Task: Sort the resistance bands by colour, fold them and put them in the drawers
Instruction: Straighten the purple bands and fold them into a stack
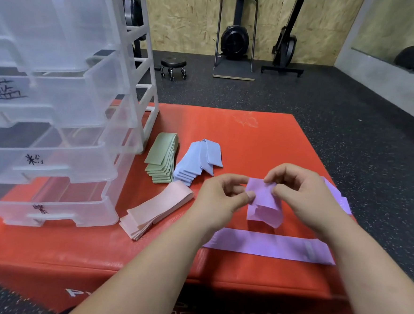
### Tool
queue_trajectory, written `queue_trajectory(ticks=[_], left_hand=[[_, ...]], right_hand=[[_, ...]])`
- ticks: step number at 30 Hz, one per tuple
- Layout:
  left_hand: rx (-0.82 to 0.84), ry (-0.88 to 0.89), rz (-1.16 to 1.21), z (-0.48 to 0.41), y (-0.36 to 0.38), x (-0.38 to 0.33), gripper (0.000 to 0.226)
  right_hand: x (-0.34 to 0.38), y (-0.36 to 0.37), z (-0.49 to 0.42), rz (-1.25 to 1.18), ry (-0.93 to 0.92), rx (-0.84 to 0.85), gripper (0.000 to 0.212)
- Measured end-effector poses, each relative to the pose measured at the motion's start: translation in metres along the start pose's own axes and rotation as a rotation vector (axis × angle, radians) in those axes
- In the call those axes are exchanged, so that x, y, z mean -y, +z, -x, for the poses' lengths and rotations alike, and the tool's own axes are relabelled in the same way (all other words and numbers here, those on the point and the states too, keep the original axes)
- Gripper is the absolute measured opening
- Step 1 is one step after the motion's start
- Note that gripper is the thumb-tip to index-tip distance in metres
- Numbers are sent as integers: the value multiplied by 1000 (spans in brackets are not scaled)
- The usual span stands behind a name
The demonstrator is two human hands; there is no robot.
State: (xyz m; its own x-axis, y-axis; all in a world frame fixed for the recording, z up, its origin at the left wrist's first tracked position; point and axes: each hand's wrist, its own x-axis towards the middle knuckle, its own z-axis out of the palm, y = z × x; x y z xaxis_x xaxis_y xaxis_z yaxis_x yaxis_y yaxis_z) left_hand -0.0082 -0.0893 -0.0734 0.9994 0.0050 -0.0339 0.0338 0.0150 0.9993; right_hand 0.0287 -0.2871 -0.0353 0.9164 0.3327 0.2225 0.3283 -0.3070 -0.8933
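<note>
Purple band (264,205), half folded, hangs just above the red mat (227,133) between my two hands: my left hand (223,194) pinches its left edge and my right hand (296,190) pinches the top fold. I judge it light, soft and limp, a flat fabric loop likely to spring open unless the layers are nipped together at the fold, so that is where I would hold it. A second purple band (268,245) lies flat near my wrists, and a third purple band (338,196) shows behind my right hand. The green stack (163,157), blue stack (195,163) and pink stack (153,209) wait beside the drawer unit (58,97). Its clear drawers stand pulled out, and I can make out no bands inside.
</note>
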Motion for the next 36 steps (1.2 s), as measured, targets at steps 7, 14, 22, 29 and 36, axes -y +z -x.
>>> queue_trajectory(ticks=[7,14,22,29,36], left_hand=[[-157,70,36,-7,-4,1,31],[-74,62,188,-1,3,-11,18],[-261,188,27,-7,-9,-8,17],[-32,248,-165,-1,-3,-8,36],[-97,241,-118,-1,2,-7,34]], right_hand=[[-19,-6,1,490,-38,-84,31],[-11,19,3,402,-77,-42,25],[-3,3,-5,-170,104,-189,22],[16,4,-3,-435,121,-190,17],[15,12,-1,-333,95,-193,17]])
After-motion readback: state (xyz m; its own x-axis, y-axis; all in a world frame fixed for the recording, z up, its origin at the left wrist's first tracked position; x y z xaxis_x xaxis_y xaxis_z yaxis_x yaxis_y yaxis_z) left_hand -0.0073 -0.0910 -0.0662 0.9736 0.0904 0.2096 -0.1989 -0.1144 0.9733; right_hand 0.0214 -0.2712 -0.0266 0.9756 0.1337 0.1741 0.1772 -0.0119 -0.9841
